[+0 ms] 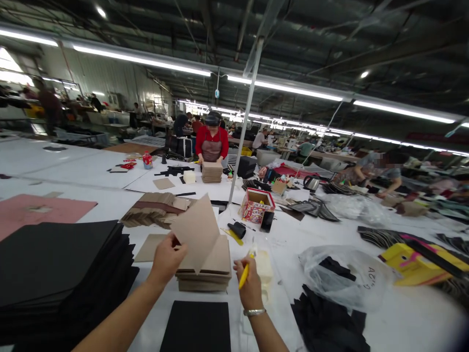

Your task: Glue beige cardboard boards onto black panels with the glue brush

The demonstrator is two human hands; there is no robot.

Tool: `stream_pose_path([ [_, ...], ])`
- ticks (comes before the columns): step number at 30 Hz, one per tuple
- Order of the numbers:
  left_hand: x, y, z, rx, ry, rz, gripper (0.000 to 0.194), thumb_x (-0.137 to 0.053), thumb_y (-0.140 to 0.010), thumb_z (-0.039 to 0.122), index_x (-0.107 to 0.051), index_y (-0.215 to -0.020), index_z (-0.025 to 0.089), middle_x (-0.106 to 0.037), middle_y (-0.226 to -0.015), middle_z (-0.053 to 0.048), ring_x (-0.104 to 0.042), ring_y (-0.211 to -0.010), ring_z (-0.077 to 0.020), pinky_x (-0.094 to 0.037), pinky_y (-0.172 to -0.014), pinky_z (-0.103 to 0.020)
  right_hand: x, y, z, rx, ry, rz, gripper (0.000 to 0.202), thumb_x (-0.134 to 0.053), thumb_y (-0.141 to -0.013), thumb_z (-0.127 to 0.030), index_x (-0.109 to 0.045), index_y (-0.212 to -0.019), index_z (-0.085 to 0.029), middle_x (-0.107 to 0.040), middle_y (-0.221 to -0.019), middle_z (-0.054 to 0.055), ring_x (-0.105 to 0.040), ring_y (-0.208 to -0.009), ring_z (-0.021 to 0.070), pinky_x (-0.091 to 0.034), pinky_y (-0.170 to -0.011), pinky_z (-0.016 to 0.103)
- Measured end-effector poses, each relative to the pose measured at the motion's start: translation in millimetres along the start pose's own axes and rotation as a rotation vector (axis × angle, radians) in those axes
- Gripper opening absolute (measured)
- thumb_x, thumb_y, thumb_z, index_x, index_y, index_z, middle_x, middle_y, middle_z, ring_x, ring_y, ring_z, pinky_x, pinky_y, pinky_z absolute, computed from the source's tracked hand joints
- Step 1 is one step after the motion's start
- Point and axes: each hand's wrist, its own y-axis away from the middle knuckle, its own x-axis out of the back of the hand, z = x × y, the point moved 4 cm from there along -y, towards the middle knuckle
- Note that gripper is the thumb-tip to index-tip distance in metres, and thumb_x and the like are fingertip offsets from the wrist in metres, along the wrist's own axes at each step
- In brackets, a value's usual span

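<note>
My left hand (166, 259) pinches the edge of a beige board sheet (200, 232), which tilts up over a stack of like sheets (205, 281). My right hand (249, 281) is closed around a slim yellow-handled tool (245, 276) with a pale tip pointing up and away; its exact kind is unclear. It is just right of the stack, beside a whitish translucent container (264, 266). A black sheet (196, 325) lies in front of the stack. Another beige sheet (148, 248) rests flat to the left, behind my left hand.
Tall black sheets (54, 264) are piled at left, near a pink sheet (44, 208). Fanned brown pieces (154, 208) lie behind. A patterned box (252, 212), metal pole (249, 112), plastic bag (340, 274) and black scraps (326, 318) stand around. A co-worker (212, 139) faces me.
</note>
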Motion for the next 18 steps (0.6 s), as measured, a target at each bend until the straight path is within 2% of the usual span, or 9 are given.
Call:
stream_pose_path([
  [2,5.4,11,-6,0.181,0.366,0.037,0.031,-0.064,-0.064,0.027,-0.052,-0.091,0.016,-0.062,-0.079,-0.001,-0.060,-0.071,-0.0173,-0.051,-0.062,-0.030,-16,2,-8,0.018,0.051,0.026,0.021,-0.046,-0.084,-0.042,-0.042,-0.084,-0.022,-0.057,-0.072,0.001,-0.059,-0.067,0.0169,-0.047,-0.066,0.031],
  [4,2.6,28,-12,0.269,0.601,0.060,0.044,-0.070,-0.059,0.028,-0.052,-0.097,0.017,-0.063,-0.085,0.000,-0.060,-0.076,-0.0178,-0.052,-0.063,-0.030,-27,3,-15,0.025,0.035,0.052,0.019,-0.047,-0.083,-0.041,-0.040,-0.083,-0.022,-0.054,-0.069,0.000,-0.055,-0.063,0.0156,-0.046,-0.063,0.030],
  [8,-2.9,58,-21,0.329,0.777,0.036,0.049,-0.074,-0.058,0.026,-0.053,-0.102,0.019,-0.064,-0.092,-0.001,-0.060,-0.086,-0.0191,-0.051,-0.070,-0.033,-30,11,-23,0.053,-0.018,0.118,0.021,-0.051,-0.080,-0.039,-0.039,-0.081,-0.022,-0.045,-0.067,-0.003,-0.047,-0.060,0.0126,-0.043,-0.060,0.026],
  [10,1.4,66,-26,0.353,0.816,-0.017,0.044,-0.070,-0.064,0.031,-0.053,-0.103,0.021,-0.063,-0.096,-0.002,-0.059,-0.090,-0.0196,-0.051,-0.073,-0.035,-23,17,-21,0.051,-0.045,0.115,0.021,-0.051,-0.079,-0.038,-0.038,-0.081,-0.022,-0.041,-0.067,-0.004,-0.044,-0.060,0.0118,-0.042,-0.059,0.025],
  [12,12.7,71,-40,0.397,0.825,0.004,0.036,-0.063,-0.070,0.039,-0.054,-0.102,0.023,-0.063,-0.095,-0.001,-0.060,-0.085,-0.0177,-0.051,-0.070,-0.033,-12,26,-16,0.044,-0.056,0.060,0.020,-0.051,-0.080,-0.037,-0.038,-0.083,-0.022,-0.040,-0.068,-0.004,-0.043,-0.060,0.0114,-0.042,-0.059,0.024],
  [15,29.5,89,-80,0.520,0.665,0.056,0.032,-0.064,-0.069,0.045,-0.057,-0.089,0.020,-0.062,-0.078,0.001,-0.058,-0.068,-0.0125,-0.049,-0.059,-0.024,7,48,2,0.036,0.013,-0.048,0.019,-0.051,-0.081,-0.036,-0.040,-0.085,-0.022,-0.043,-0.070,-0.003,-0.045,-0.061,0.0116,-0.041,-0.059,0.024],
  [18,29.0,130,-125,0.649,0.420,-0.114,0.031,-0.068,-0.065,0.043,-0.060,-0.075,0.015,-0.059,-0.067,0.002,-0.055,-0.062,-0.0111,-0.046,-0.058,-0.021,21,82,35,-0.028,0.181,-0.127,0.018,-0.049,-0.082,-0.038,-0.041,-0.085,-0.022,-0.047,-0.071,-0.001,-0.048,-0.060,0.0129,-0.041,-0.058,0.025],
])
